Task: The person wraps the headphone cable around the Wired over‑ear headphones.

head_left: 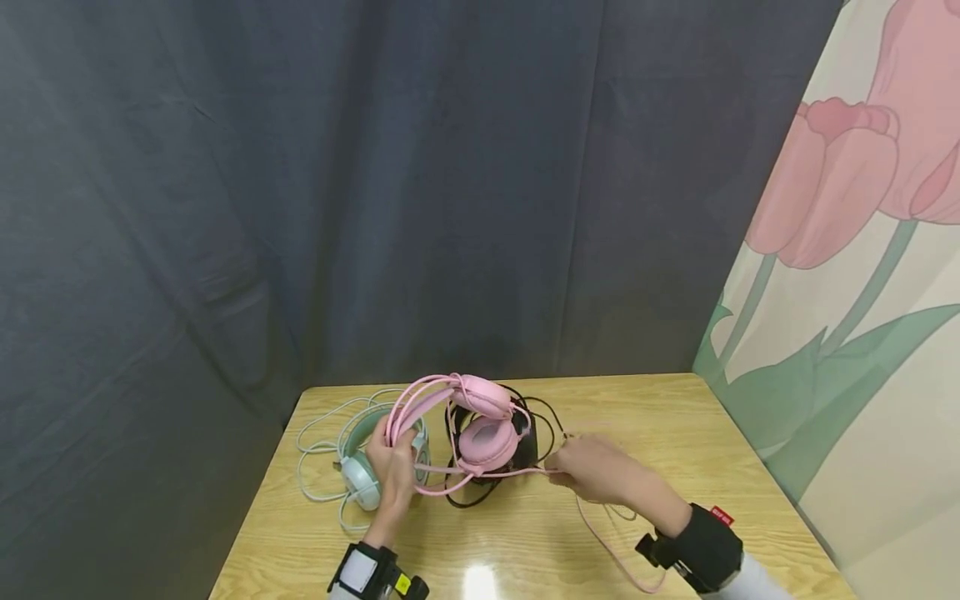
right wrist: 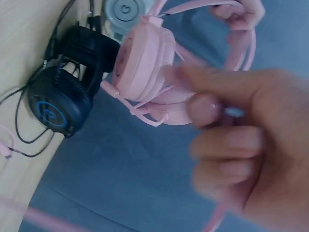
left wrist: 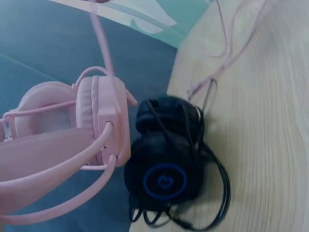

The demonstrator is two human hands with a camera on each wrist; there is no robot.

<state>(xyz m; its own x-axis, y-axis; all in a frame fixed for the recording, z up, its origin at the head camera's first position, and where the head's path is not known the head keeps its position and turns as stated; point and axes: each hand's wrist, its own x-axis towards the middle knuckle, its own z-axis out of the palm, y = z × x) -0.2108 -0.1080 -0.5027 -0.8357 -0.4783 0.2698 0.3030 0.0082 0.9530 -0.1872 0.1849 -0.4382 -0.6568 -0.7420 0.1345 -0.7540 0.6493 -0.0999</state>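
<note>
Raised above the table, the pink headphones [head_left: 487, 442] are gripped at the headband by my left hand [head_left: 392, 467]. Their two earcups face up and to the right, with a pink cable looped about them. My right hand [head_left: 596, 471] has its fingers curled round the pink cable [right wrist: 219, 210], drawn out to the right of the earcups. More of that cable trails down onto the table at the right. Below the pink pair lie black headphones [left wrist: 166, 169] with a blue ring on the earcup. White and green headphones [head_left: 362, 481] lie beside my left hand.
The wooden table [head_left: 300, 558] ends at a dark curtain [head_left: 480, 208] along the back. A wall with painted tulips [head_left: 840, 200] stands on the right. Black cable [head_left: 551, 412] and pale cable [head_left: 303, 467] spread round the other two headphones.
</note>
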